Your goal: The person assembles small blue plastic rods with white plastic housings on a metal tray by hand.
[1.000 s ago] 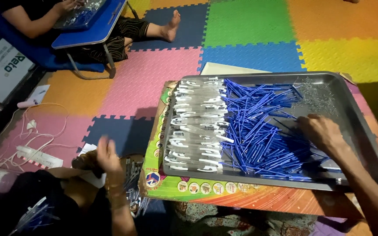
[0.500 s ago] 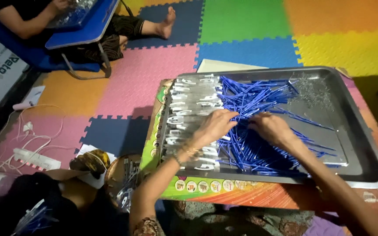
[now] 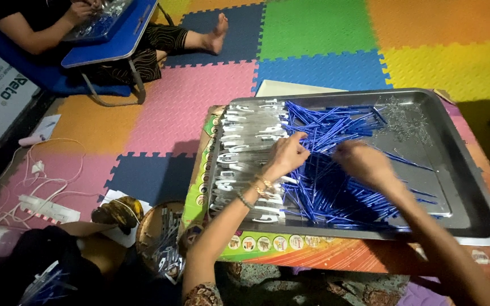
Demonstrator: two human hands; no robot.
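A large metal tray (image 3: 472, 192) rests on a small colourful table (image 3: 336, 255). Its left part holds rows of clear pen barrels (image 3: 245, 141); a heap of thin blue refills (image 3: 324, 164) fills the middle. My left hand (image 3: 287, 156) is over the border between barrels and refills, fingers pinched at a refill. My right hand (image 3: 367, 164) lies on the blue heap, fingers curled among the refills; what it grips is blurred. A patch of tiny metal springs (image 3: 406, 122) lies at the tray's far right.
A round basket (image 3: 160, 238) with pen parts sits on the floor left of the table, beside a yellow-black object (image 3: 117, 212). A white power strip (image 3: 49, 208) and cables lie at the left. Another person (image 3: 41, 28) sits far left behind a blue lap table (image 3: 114, 28). Foam mats cover the floor.
My left hand came up from the basket by my lap onto the tray. My right hand slid from the tray's right side to the middle of the blue heap.
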